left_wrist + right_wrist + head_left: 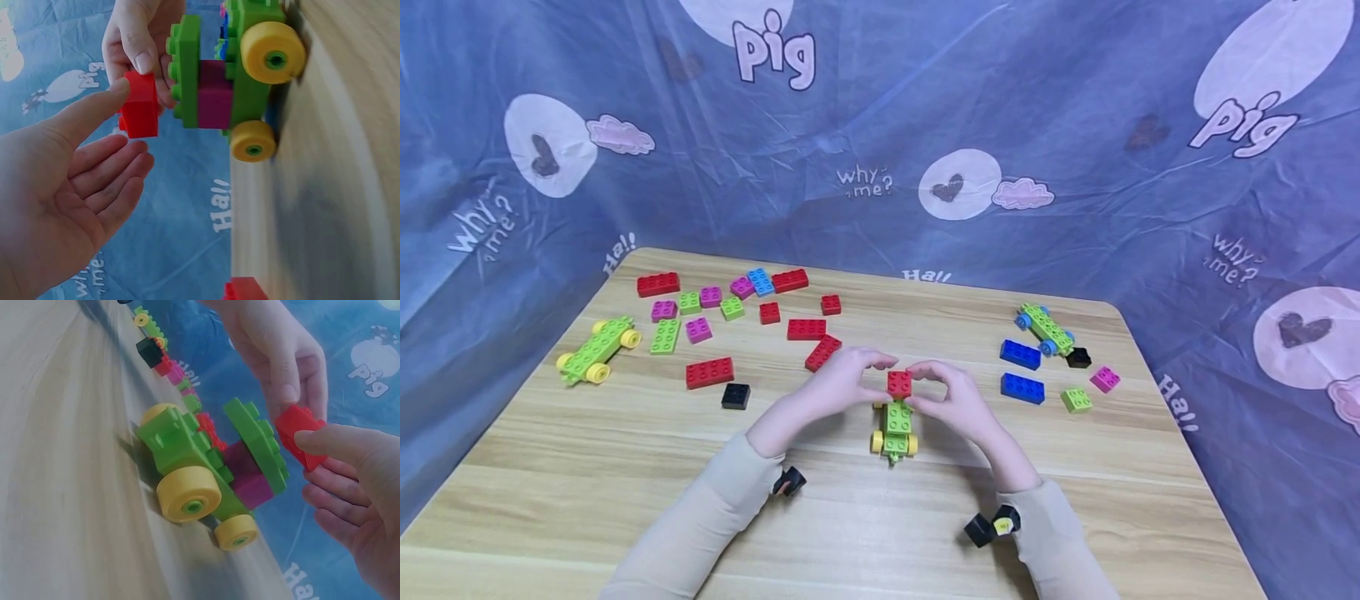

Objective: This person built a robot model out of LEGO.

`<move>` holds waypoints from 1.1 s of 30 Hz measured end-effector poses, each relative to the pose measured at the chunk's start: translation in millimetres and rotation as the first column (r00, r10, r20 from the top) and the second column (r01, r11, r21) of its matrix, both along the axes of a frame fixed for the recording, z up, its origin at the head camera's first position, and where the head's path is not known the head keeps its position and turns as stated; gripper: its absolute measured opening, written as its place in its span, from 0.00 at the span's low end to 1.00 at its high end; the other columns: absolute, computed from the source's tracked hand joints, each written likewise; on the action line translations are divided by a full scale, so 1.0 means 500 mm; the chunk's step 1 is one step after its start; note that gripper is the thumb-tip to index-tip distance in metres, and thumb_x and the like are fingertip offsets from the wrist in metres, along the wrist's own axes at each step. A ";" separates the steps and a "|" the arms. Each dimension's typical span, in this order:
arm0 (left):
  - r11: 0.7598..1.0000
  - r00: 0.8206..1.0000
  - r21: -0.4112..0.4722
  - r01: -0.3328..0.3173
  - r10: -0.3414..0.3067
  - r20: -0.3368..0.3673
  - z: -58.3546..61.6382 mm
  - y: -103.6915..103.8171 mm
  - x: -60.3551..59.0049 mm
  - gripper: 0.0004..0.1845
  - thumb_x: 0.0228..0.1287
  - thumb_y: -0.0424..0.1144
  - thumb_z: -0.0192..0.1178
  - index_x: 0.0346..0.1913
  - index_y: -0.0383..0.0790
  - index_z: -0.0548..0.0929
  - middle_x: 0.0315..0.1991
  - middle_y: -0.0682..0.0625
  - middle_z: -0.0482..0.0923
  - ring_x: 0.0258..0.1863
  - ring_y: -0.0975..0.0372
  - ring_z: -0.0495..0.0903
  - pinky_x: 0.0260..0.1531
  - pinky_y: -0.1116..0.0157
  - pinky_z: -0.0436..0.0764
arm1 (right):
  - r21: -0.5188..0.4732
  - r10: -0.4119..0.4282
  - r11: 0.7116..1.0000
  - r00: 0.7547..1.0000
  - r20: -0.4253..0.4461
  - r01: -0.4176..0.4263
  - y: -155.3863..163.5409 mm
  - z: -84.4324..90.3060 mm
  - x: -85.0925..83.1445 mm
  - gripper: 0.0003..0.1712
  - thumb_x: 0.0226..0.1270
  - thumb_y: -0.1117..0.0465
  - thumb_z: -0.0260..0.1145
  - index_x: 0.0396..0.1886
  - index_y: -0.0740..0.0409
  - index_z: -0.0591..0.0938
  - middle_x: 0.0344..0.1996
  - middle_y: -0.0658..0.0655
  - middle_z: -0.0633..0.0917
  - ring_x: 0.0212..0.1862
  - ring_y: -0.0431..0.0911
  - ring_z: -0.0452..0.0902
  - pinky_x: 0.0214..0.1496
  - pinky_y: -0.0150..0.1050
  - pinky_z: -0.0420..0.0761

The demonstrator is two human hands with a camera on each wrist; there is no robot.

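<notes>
Red brick (899,384) is pinched by thumb and fingers of both left hand (838,385) and right hand (955,400), each part-closed, just above the yellow-wheeled car (897,421), well in from the table's (880,533) far edge

Your left hand (838,383) and right hand (953,398) hold a red brick (899,384) between them, at the far end of a green car (896,429). Off to your left on the table (865,533) stands a yellow-wheeled car (598,350), with a black brick (735,397) and scattered red, green and purple bricks, plus one light-blue brick (760,282). On your right, a blue-wheeled car (1045,330) sits near two blue bricks (1022,388). Behind the table, you face a printed blue cloth (790,133).
</notes>
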State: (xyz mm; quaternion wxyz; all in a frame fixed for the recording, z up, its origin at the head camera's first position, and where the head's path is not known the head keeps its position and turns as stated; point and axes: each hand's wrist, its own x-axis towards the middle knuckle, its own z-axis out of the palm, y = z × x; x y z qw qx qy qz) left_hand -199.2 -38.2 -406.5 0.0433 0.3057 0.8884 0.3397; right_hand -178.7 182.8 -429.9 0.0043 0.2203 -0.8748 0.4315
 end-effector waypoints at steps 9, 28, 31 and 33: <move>1.000 0.998 0.008 0.017 -0.017 0.053 -0.021 -0.007 -0.002 0.25 0.58 0.41 0.71 0.57 0.36 0.82 0.52 0.45 0.84 0.51 0.56 0.83 0.55 0.57 0.80 | 0.011 -0.011 1.000 0.999 0.039 0.011 0.003 -0.006 -0.001 0.22 0.57 0.61 0.74 0.52 0.60 0.82 0.48 0.59 0.87 0.55 0.54 0.81 0.61 0.58 0.76; 1.000 0.999 -0.016 0.023 -0.023 0.027 -0.030 -0.001 0.003 0.22 0.58 0.41 0.71 0.55 0.39 0.84 0.49 0.47 0.86 0.48 0.58 0.84 0.52 0.60 0.81 | 0.041 0.069 0.997 0.997 0.028 -0.070 0.012 -0.015 -0.006 0.22 0.58 0.61 0.73 0.52 0.62 0.81 0.48 0.59 0.86 0.53 0.55 0.81 0.60 0.55 0.78; 1.000 0.999 -0.016 0.023 -0.022 0.024 -0.030 0.000 0.004 0.21 0.57 0.40 0.71 0.54 0.39 0.84 0.48 0.47 0.86 0.47 0.58 0.84 0.52 0.59 0.81 | 0.033 0.075 0.997 0.997 0.032 -0.076 0.012 -0.015 -0.007 0.22 0.58 0.61 0.74 0.52 0.62 0.81 0.48 0.59 0.86 0.53 0.55 0.81 0.61 0.55 0.77; 1.000 0.999 -0.016 0.023 -0.023 0.023 -0.031 0.000 0.004 0.21 0.57 0.40 0.71 0.54 0.39 0.84 0.48 0.48 0.86 0.47 0.58 0.84 0.52 0.59 0.81 | 0.033 0.078 0.996 0.996 0.033 -0.079 0.013 -0.015 -0.006 0.22 0.58 0.61 0.74 0.52 0.62 0.81 0.48 0.59 0.87 0.53 0.55 0.81 0.61 0.55 0.77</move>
